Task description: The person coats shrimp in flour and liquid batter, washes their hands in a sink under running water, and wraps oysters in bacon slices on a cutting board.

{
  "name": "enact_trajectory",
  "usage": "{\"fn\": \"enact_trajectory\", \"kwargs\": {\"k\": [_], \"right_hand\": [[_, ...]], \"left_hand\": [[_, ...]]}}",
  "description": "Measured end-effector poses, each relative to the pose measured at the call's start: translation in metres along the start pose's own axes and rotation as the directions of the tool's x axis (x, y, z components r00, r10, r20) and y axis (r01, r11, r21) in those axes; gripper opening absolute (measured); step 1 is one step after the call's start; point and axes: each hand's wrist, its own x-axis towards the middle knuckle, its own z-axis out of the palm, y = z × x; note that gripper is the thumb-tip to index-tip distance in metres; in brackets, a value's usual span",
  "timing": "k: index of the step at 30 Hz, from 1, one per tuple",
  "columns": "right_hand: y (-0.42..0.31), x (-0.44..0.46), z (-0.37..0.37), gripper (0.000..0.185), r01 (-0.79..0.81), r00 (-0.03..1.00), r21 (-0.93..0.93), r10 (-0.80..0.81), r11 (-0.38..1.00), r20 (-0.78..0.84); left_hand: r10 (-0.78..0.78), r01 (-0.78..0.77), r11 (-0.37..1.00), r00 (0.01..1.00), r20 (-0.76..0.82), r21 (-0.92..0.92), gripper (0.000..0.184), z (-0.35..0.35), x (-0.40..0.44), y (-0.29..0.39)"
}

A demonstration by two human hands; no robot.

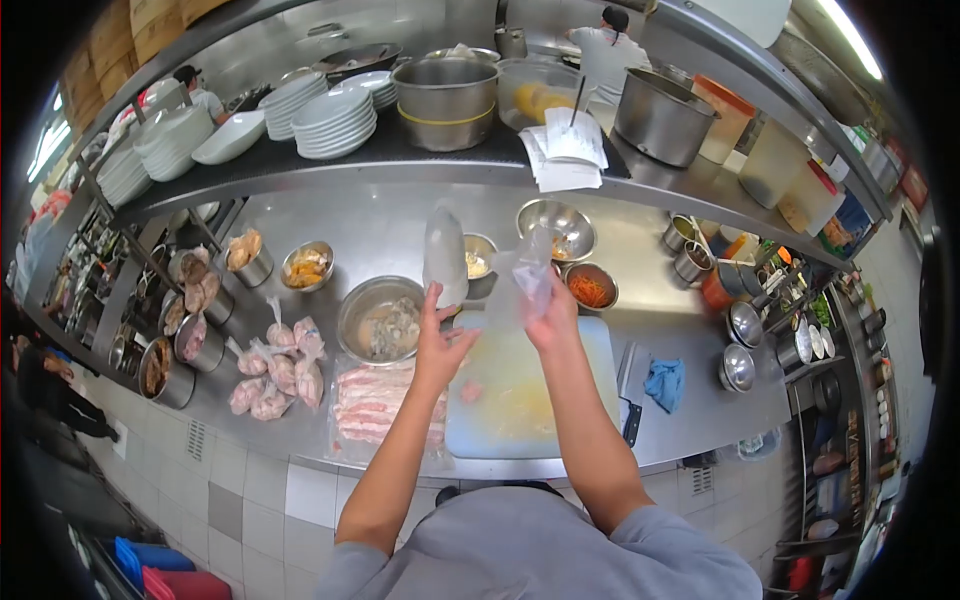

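In the head view my right hand (552,318) grips a clear plastic bag (534,278), which hangs up from the fingers above the cutting board (590,400). My left hand (440,345) has its fingers spread and holds nothing I can see. Just beyond its fingertips is a long whitish translucent thing (445,250) whose kind is not clear. Left of that hand sits a metal bowl (350,320) of greyish raw pieces in liquid. Below it, sliced streaky pork (385,400) lies on plastic. The board is wet and stained, with a small pink scrap.
A knife (630,400) and a blue cloth (664,384) lie right of the board. Bowls of shredded carrot (589,287) and other food stand behind. Tied bags of meat (280,365) lie left. A shelf (400,178) with plates and pots spans overhead. A co-worker (608,60) stands beyond.
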Motion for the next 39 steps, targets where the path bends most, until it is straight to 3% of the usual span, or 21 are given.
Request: {"fn": "enact_trajectory", "kwargs": {"k": [2,4,5,8,10,11,13,14,16,18,20,21,22,23,25,28,29,32,34,38,39], "right_hand": [[0.000,-0.023,-0.014,0.028,-0.061,0.995,0.031,0.063,0.998,-0.082],[0.002,-0.046,-0.029,0.030,-0.088,0.993,-0.002,0.088,0.996,-0.077],[0.003,-0.057,-0.032,0.031,-0.107,0.990,0.015,0.108,0.994,-0.093],[0.008,-0.081,-0.031,0.035,-0.172,0.980,0.011,0.172,0.985,-0.102],[0.011,-0.097,-0.030,0.038,-0.214,0.971,-0.006,0.212,0.977,-0.110],[0.013,-0.103,-0.028,0.039,-0.245,0.968,-0.021,0.243,0.969,-0.061],[0.015,-0.111,-0.030,0.039,-0.275,0.961,-0.033,0.275,0.961,-0.020],[0.014,-0.111,-0.030,0.042,-0.235,0.971,-0.059,0.232,0.970,-0.050],[0.010,-0.110,-0.035,0.045,-0.200,0.977,-0.083,0.193,0.976,-0.088],[0.005,-0.109,-0.040,0.056,0.018,0.992,-0.159,-0.038,0.987,-0.121],[0.012,-0.122,-0.044,0.062,0.038,0.950,-0.273,-0.120,0.961,-0.288],[0.022,-0.131,-0.053,0.060,0.153,0.934,-0.684,-0.331,0.714,-0.137],[0.031,-0.139,-0.053,0.062,0.251,0.891,-0.923,-0.443,0.292,0.102],[0.041,-0.152,-0.054,0.062,0.248,0.895,-0.923,-0.434,0.294,0.103],[0.061,-0.181,-0.035,0.067,0.376,0.912,-0.913,-0.111,-0.157,0.394],[0.095,-0.173,-0.062,0.042,0.391,0.904,-0.910,-0.130,-0.138,0.408],[0.104,-0.166,-0.071,0.023,0.372,0.907,-0.928,-0.208,-0.018,0.367],[0.107,-0.159,-0.075,0.018,0.266,0.944,-0.963,-0.212,0.036,0.253],[0.108,-0.155,-0.074,0.017,0.307,0.932,-0.952,-0.206,0.016,0.297],[0.111,-0.160,-0.071,0.011,0.305,0.941,-0.952,-0.145,-0.019,0.305],[0.118,-0.159,-0.078,0.012,0.310,0.940,-0.947,-0.178,0.082,0.292]], "left_hand": [[0.009,-0.014,0.997,0.998,0.066,0.075,0.103,-0.005,-0.003,0.000],[0.054,-0.196,0.885,0.944,0.326,0.423,0.110,-0.011,-0.007,-0.006],[0.048,-0.189,0.886,0.946,0.322,0.424,0.110,-0.011,-0.014,-0.008],[-0.100,-0.116,0.931,0.830,0.548,0.346,0.111,0.000,-0.031,-0.017],[-0.247,0.383,0.911,0.804,0.541,-0.153,0.101,0.007,-0.044,-0.022],[-0.248,0.387,0.909,0.800,0.547,-0.154,0.101,0.005,-0.044,-0.027],[-0.331,0.697,0.446,0.711,0.620,-0.561,0.074,-0.004,-0.047,-0.041],[-0.336,0.702,0.441,0.707,0.623,-0.559,0.074,-0.008,-0.049,-0.047],[-0.443,0.693,0.454,0.721,0.532,-0.561,0.033,-0.015,-0.050,-0.051],[-0.490,0.690,0.495,0.724,0.486,-0.528,0.019,-0.028,-0.049,-0.055],[-0.534,0.685,0.535,0.727,0.431,-0.494,0.011,-0.038,-0.060,-0.056],[-0.551,0.626,0.566,0.771,0.319,-0.537,0.015,-0.040,-0.064,-0.049],[-0.558,0.559,0.600,0.805,0.202,-0.572,0.019,-0.040,-0.066,-0.038],[-0.560,0.555,0.601,0.806,0.192,-0.575,0.019,-0.040,-0.070,-0.028],[-0.648,0.596,0.669,0.760,0.042,-0.444,0.022,-0.036,-0.081,-0.012],[-0.626,0.594,0.677,0.775,0.083,-0.436,0.023,-0.039,-0.098,-0.031],[-0.627,0.593,0.679,0.775,0.079,-0.434,0.023,-0.041,-0.103,-0.033],[-0.589,0.574,0.727,0.803,0.088,-0.376,0.019,-0.049,-0.113,-0.018],[-0.326,0.307,0.918,0.945,-0.037,-0.251,0.025,-0.045,-0.118,-0.004],[-0.187,0.174,0.972,0.980,-0.065,-0.160,0.041,-0.046,-0.123,0.001],[-0.194,0.194,0.981,0.981,0.007,-0.022,0.041,-0.055,-0.126,-0.021]]}}
